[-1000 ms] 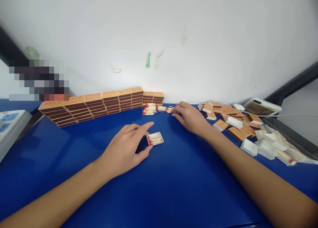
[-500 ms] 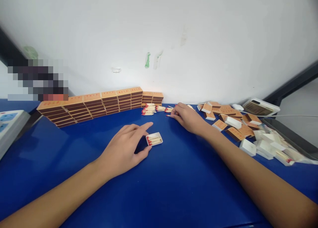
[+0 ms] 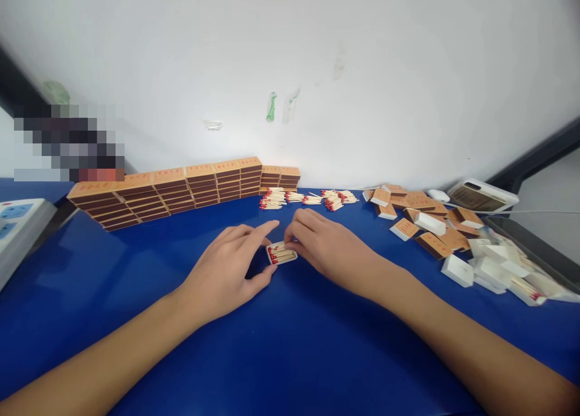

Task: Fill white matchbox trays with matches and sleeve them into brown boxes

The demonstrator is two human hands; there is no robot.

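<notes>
A small white tray (image 3: 295, 259) holding red-tipped matches (image 3: 281, 255) lies on the blue table (image 3: 272, 343) between my hands. My left hand (image 3: 231, 268) is at its left side, thumb and fingers apart around the tray's left end. My right hand (image 3: 317, 243) is over the tray's right end with fingers pinched together; a match shows by the fingertips. Behind them, loose matches (image 3: 335, 200) lie in small heaps near the wall.
Stacked matchboxes (image 3: 199, 186) line the wall at the left. Scattered box sleeves (image 3: 435, 245) and white trays (image 3: 457, 271) lie at the right, beside a white device (image 3: 483, 195). A power strip (image 3: 22, 222) sits far left.
My right hand has come from the loose matches by the wall toward me and left, to the tray. My left hand has stayed by the tray.
</notes>
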